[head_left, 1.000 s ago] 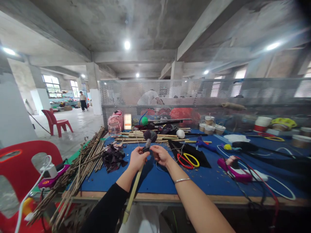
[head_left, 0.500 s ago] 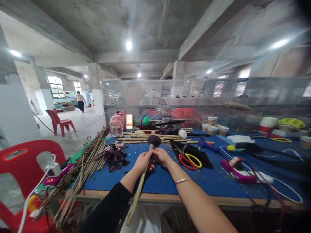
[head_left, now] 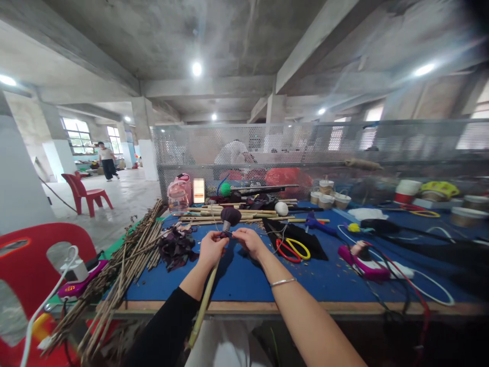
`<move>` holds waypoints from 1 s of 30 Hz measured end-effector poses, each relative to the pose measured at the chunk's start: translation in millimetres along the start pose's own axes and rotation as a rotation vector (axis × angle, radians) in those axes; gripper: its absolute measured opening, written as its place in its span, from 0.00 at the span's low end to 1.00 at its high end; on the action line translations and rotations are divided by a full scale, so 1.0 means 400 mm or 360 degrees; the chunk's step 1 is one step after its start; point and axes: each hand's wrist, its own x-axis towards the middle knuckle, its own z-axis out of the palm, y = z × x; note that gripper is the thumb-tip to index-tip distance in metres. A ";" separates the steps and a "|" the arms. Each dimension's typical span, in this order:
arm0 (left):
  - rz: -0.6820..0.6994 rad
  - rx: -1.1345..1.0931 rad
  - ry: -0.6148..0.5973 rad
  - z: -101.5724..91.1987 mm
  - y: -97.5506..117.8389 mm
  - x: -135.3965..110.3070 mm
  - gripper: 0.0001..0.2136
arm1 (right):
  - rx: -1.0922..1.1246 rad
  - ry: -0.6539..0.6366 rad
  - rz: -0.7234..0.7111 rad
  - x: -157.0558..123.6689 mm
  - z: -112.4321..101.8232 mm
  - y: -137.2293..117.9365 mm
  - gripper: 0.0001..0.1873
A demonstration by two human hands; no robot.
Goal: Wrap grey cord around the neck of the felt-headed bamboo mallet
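One dark ball (head_left: pixel 231 216) caps my bamboo stick (head_left: pixel 204 306) above the blue table (head_left: pixel 244 288) | left hand (head_left: pixel 211 248) pinches below grey neck (head_left: pixel 226 227) | right hand (head_left: pixel 248 240) alongside, grip unclear | ball mounted, binding probably unfinished

A ceiling lamp (head_left: pixel 196 69) is glaring white, left-hand windows (head_left: pixel 77 135) are shining with daylight, and soft shadow is falling on the bench (head_left: pixel 164 285). The right edge is looking stretched and blurred, its top corner sitting black.
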 end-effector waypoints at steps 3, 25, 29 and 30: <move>-0.0001 -0.0076 -0.0040 -0.003 -0.001 0.003 0.13 | 0.0261 0.0012 0.0032 -0.005 -0.005 -0.009 0.14; -0.0130 -0.0144 -0.0278 0.011 -0.005 -0.011 0.17 | 0.0110 -0.0067 0.0150 0.007 -0.017 0.010 0.22; 0.0088 -0.0050 -0.0245 0.010 -0.011 -0.007 0.18 | 0.0044 -0.0098 0.0130 0.006 -0.006 0.008 0.20; 0.0124 -0.0019 -0.0221 0.009 -0.012 -0.006 0.16 | 0.0042 -0.0090 0.0128 0.005 -0.003 0.008 0.20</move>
